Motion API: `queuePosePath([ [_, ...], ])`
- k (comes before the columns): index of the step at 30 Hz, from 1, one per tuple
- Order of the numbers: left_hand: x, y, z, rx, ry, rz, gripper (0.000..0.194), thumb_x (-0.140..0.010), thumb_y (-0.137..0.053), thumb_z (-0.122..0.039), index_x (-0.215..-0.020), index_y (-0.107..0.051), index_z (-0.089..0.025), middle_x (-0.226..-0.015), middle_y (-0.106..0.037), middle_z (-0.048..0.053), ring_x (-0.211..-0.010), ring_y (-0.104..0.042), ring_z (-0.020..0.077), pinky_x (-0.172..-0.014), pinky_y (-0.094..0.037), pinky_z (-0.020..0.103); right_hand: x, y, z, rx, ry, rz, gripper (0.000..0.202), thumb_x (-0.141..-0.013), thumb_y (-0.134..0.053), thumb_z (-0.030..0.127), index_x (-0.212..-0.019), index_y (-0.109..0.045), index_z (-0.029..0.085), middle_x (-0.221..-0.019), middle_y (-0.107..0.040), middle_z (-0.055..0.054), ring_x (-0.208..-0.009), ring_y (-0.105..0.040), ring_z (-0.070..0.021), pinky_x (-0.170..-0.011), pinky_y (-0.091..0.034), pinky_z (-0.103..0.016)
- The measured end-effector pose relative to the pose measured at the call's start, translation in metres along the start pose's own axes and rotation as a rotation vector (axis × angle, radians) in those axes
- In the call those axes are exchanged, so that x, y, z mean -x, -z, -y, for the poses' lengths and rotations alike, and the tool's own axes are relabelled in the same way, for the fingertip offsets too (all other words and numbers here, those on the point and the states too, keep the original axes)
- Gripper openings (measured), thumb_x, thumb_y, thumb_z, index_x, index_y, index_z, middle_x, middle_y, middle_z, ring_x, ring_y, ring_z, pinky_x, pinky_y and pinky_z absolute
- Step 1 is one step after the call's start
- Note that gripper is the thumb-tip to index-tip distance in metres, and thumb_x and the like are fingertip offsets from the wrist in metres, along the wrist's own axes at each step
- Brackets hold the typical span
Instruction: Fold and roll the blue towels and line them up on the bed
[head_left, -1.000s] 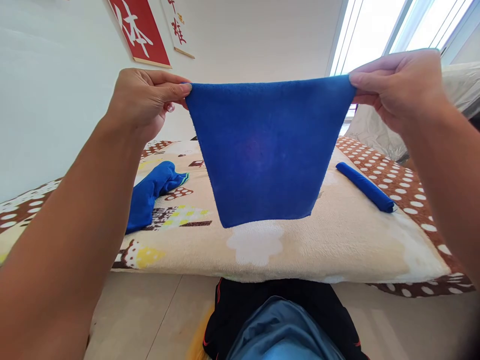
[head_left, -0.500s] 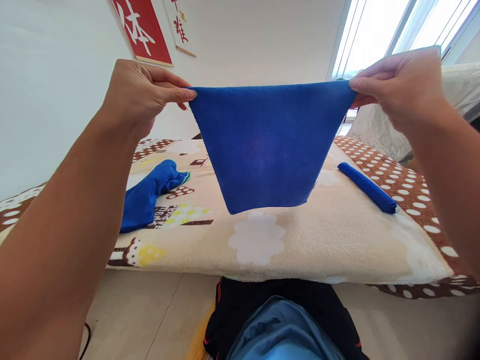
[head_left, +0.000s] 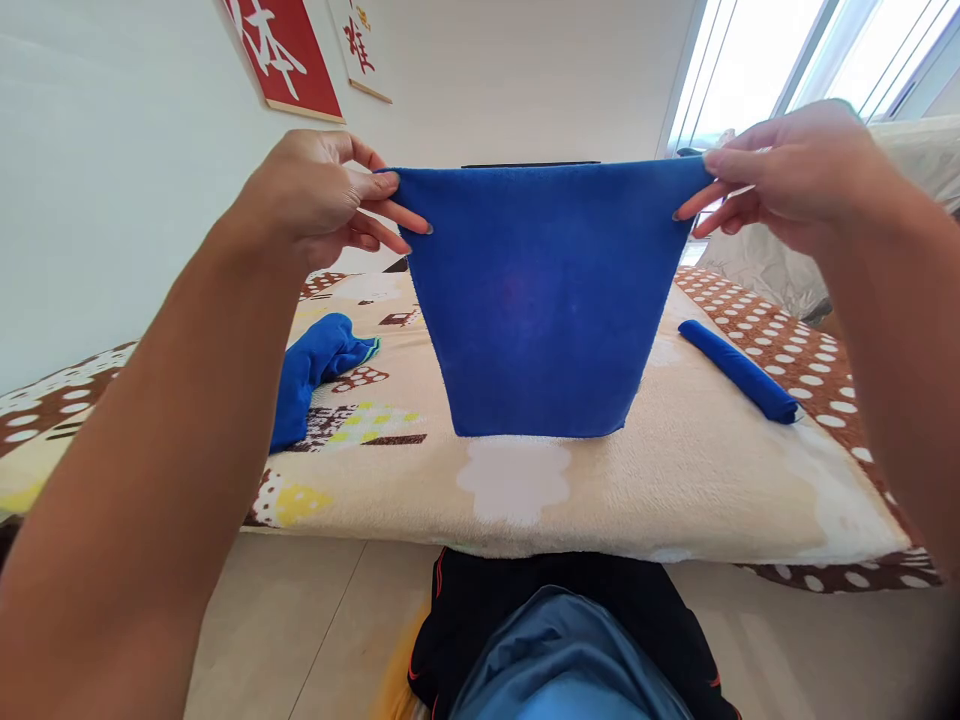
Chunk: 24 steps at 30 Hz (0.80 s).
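A blue towel (head_left: pixel 544 310) hangs stretched between my two hands, its lower edge just over or touching the bed's blanket; I cannot tell which. My left hand (head_left: pixel 334 195) pinches its top left corner between thumb and index finger, with the other fingers spread in front of the cloth. At the top right corner my right hand (head_left: pixel 784 175) pinches it the same way. A crumpled blue cloth (head_left: pixel 319 365) with a green edge lies on the left, partly hidden by my left forearm. On the right rests a rolled blue cloth (head_left: pixel 739 370).
Under the cloths spreads a cream patterned blanket (head_left: pixel 600 510) with brown polka-dot borders. My knees in dark clothing (head_left: pixel 577 640) touch its front edge. A red hanging scroll (head_left: pixel 289 60) is on the wall, and a pale translucent cover (head_left: pixel 765 265) stands behind at right.
The towel has come down slightly at its lower edge and hangs straighter. My left hand has shifted a little right, and the lower fingers of both hands have spread out.
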<state>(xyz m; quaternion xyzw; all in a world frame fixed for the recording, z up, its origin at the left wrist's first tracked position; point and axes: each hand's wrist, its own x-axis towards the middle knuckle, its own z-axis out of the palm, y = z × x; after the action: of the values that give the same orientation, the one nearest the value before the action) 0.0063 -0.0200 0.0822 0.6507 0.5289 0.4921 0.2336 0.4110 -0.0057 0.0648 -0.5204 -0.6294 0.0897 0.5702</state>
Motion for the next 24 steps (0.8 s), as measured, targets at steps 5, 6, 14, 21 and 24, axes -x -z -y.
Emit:
queuePosePath([
  [5, -0.017, -0.038, 0.017, 0.126, 0.059, -0.014, 0.014, -0.097, -0.054, -0.024, -0.095, -0.04, -0.02, -0.087, -0.073, 0.01, -0.076, -0.073, 0.0265, -0.076, -0.054, 0.043, -0.002, -0.028, -0.009, -0.129, -0.302, 0.235, 0.02, -0.096, -0.05, 0.025, -0.087, -0.047, 0.008, -0.092, -0.072, -0.018, -0.065, -0.071, -0.0116, -0.066, -0.05, -0.031],
  [6, -0.023, -0.046, 0.024, 0.152, 0.07, -0.022, 0.014, -0.097, -0.053, -0.025, -0.096, -0.04, -0.021, -0.088, -0.073, 0.009, -0.078, -0.073, 0.0259, -0.075, -0.055, 0.044, -0.003, -0.037, -0.013, -0.154, -0.317, 0.212, 0.016, -0.098, -0.049, 0.023, -0.088, -0.046, 0.01, -0.091, -0.073, -0.017, -0.064, -0.071, -0.0114, -0.068, -0.052, -0.031],
  [14, -0.069, -0.085, 0.071, 0.4, -0.067, -0.04, 0.021, -0.092, -0.057, -0.034, -0.094, -0.039, -0.024, -0.102, -0.072, 0.009, -0.108, -0.069, 0.026, -0.078, -0.06, 0.043, -0.021, -0.085, -0.058, -0.232, -0.218, -0.092, 0.009, -0.1, -0.047, 0.024, -0.093, -0.048, 0.02, -0.093, -0.07, -0.008, -0.092, -0.071, -0.0147, -0.081, -0.052, -0.029],
  [21, -0.016, -0.071, 0.109, 0.099, -0.29, 0.034, 0.028, -0.085, -0.063, -0.043, -0.099, -0.05, -0.021, -0.078, -0.071, 0.003, -0.081, -0.072, 0.0199, -0.067, -0.053, 0.027, 0.039, -0.051, -0.105, -0.034, -0.008, 0.136, 0.026, -0.096, -0.053, 0.039, -0.104, -0.056, 0.015, -0.085, -0.071, -0.007, -0.075, -0.065, -0.012, -0.072, -0.045, -0.028],
  [24, 0.038, -0.054, 0.133, -0.23, -0.195, 0.418, 0.025, -0.087, -0.06, -0.044, -0.094, -0.056, -0.02, -0.07, -0.07, 0.001, -0.067, -0.066, 0.0161, -0.064, -0.047, 0.025, 0.095, -0.03, -0.126, 0.009, -0.042, 0.44, 0.033, -0.085, -0.066, 0.05, -0.085, -0.062, 0.017, -0.059, -0.063, 0.001, -0.05, -0.05, -0.0094, -0.056, -0.037, -0.025],
])
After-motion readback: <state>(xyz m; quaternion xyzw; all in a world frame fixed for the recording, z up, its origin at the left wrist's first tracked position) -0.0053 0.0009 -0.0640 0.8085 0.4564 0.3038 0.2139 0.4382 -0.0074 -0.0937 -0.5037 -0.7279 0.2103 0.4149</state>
